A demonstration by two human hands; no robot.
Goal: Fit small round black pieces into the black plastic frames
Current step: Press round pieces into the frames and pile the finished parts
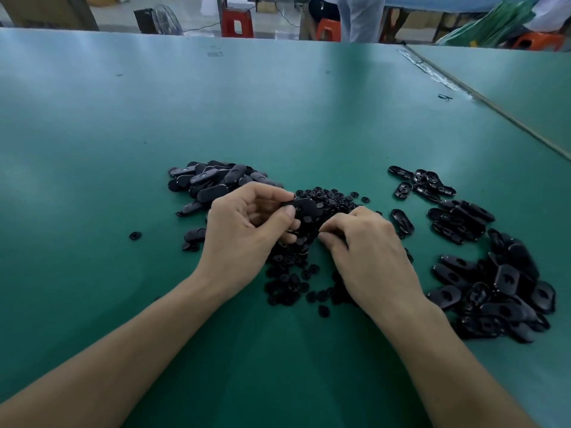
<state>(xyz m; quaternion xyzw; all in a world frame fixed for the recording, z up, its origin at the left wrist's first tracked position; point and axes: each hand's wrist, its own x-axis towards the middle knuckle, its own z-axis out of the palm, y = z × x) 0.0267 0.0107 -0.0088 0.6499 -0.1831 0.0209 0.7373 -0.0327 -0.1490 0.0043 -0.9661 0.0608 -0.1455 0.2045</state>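
Green bench mat (pixel 278 118). Left hand (pixel 244 227) pinches 1 frame (pixel 304 207); judged light, stiff, slick, best held by rim. Right hand (pixel 364 242) curled over round pieces (pixel 290 279), grip unclear.

The matte green worktop (pixel 278 112) carries a heap of small round black pieces (pixel 290 282) at its middle. A pile of black oval plastic frames (pixel 210 180) lies at 10 o'clock from the heap, a larger spread of hollow black plastic frames (pixel 500 291) at 3 o'clock, and a lone round black piece (pixel 135 236) at 9 o'clock.

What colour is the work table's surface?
The table is plain teal green, seen in the head view.
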